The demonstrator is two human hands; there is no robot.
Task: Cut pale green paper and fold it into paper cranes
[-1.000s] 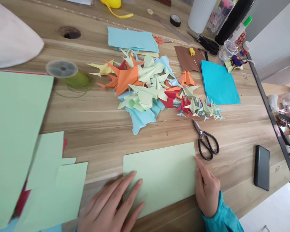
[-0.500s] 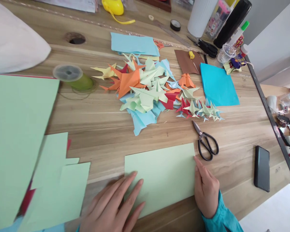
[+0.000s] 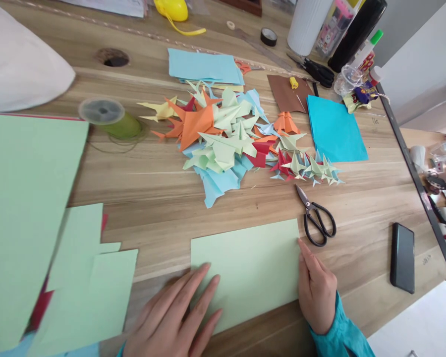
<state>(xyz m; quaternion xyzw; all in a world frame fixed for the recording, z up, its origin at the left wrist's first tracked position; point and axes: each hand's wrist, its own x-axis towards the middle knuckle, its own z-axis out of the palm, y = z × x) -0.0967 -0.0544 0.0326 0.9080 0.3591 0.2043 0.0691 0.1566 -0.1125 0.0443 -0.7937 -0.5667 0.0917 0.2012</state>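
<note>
A pale green sheet of paper (image 3: 250, 267) lies flat on the table in front of me. My left hand (image 3: 178, 317) rests on its lower left part, fingers spread and outstretched. At the sheet's right edge, my right hand (image 3: 317, 292) has its fingers curled together, with the index finger and thumb against that edge. Just above the right hand lie black-handled scissors (image 3: 315, 218), slightly spread and touched by neither hand. Beyond the sheet is a heap of folded paper planes (image 3: 226, 144) in green, orange, blue, red and yellow.
Large green sheets (image 3: 26, 208) and smaller green pieces (image 3: 107, 292) lie at left, near a spool of green thread (image 3: 115, 119). A phone (image 3: 402, 258) is at right. Bright blue paper (image 3: 336, 129), brown paper (image 3: 286, 94) and folded light blue paper (image 3: 206, 67) lie farther back.
</note>
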